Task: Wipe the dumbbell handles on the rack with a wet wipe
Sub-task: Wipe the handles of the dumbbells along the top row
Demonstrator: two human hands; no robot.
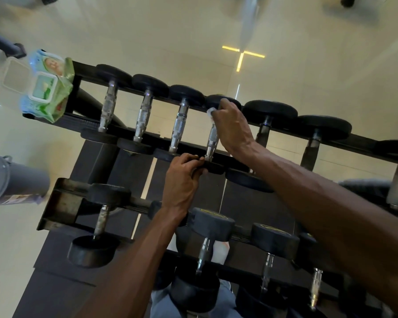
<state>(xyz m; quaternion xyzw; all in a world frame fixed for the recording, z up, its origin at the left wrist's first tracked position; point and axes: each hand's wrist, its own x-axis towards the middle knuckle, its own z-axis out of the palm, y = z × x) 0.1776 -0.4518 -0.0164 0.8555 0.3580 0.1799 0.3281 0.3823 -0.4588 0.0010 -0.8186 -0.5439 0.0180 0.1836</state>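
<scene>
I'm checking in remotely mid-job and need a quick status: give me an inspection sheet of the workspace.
Surface: black two-tier metal dumbbell rack, standing on a pale glossy tiled floor.
Job's things: white wet wipe on the fourth top-row chrome knurled dumbbell handle; green-and-blue wet wipe pack on the rack's left end.
Clutter: grey cylindrical bin at left.
Grippers: right hand grips the wipe round the handle; left hand holds that dumbbell's near black rubber head.
Cables: nothing seen.
Surroundings: dark equipment feet at the floor's edges.

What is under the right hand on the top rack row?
The right hand grips a dumbbell handle with a white wet wipe peeking out; the handle's upper part is covered.
</scene>
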